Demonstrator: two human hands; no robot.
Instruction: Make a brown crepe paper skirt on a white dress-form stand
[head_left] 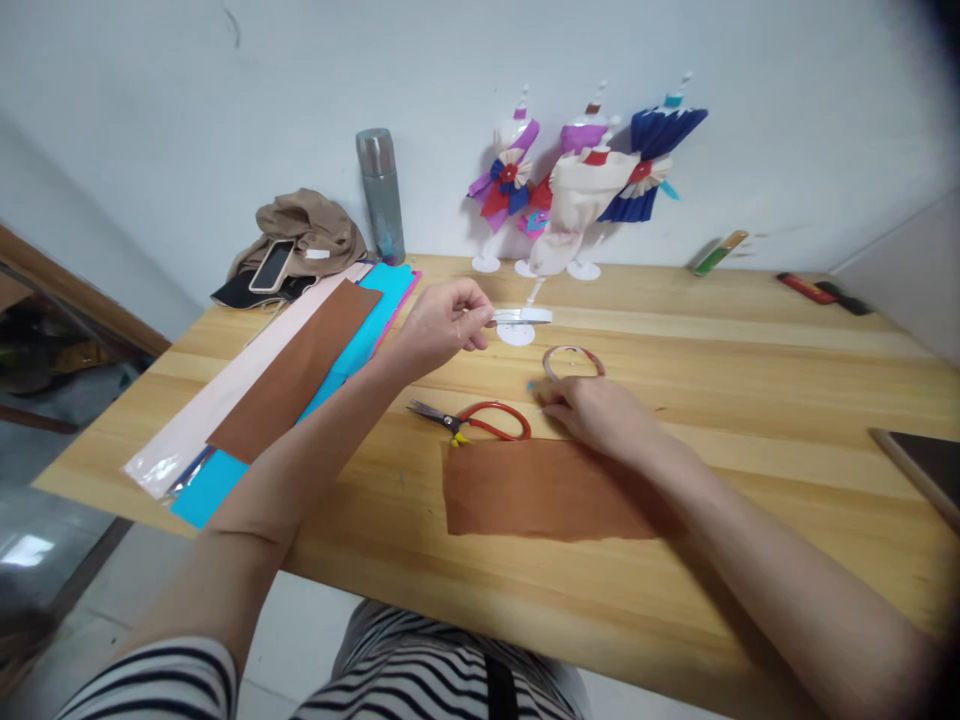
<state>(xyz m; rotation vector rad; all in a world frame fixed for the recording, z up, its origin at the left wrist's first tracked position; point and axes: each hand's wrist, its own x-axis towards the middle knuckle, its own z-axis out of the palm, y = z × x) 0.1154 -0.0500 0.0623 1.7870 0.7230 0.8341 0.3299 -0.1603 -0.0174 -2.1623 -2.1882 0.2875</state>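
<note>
Left hand [455, 318]: grip pinched on white ring-shaped roll [536, 316]. Right hand [600, 412]: grip indeterminable, at matte brown rectangular sheet's [540, 490] one o'clock.

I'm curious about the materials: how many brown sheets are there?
2: one brown sheet atop the left-hand stack, another brown sheet beside the scissors. Others may be hidden.

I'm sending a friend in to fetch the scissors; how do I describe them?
On the wooden table, find the brown sheet nearest the striped clothing. The scissors lie by its far left corner, blades pointing left. Dark blades and looped red handles set them apart from the ring beyond.
</note>
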